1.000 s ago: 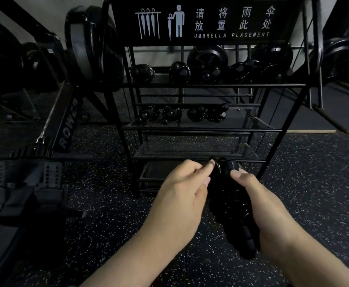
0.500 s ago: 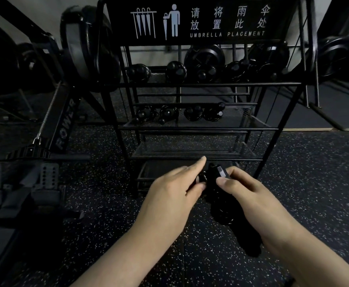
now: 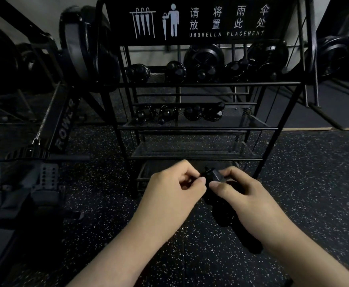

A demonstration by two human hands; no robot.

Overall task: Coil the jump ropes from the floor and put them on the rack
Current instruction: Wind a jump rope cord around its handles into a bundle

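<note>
Head view
Rope (image 3: 221, 210): dark coiled bundle, held between both hands above the floor (image 3: 314, 193), just before the rack (image 3: 200, 129); handle end up, bulk hanging down toward the viewer.
Right hand (image 3: 244, 195): fingers clenched round the bundle's top, thumb across it.
Left hand (image 3: 173, 187): fingers pinching a small black end at the top, touching the bundle.
Key relation: long axis runs near-vertical; lower shelves lie straight ahead and slightly above. Right hand carries it, judged nearer for placing.
</note>
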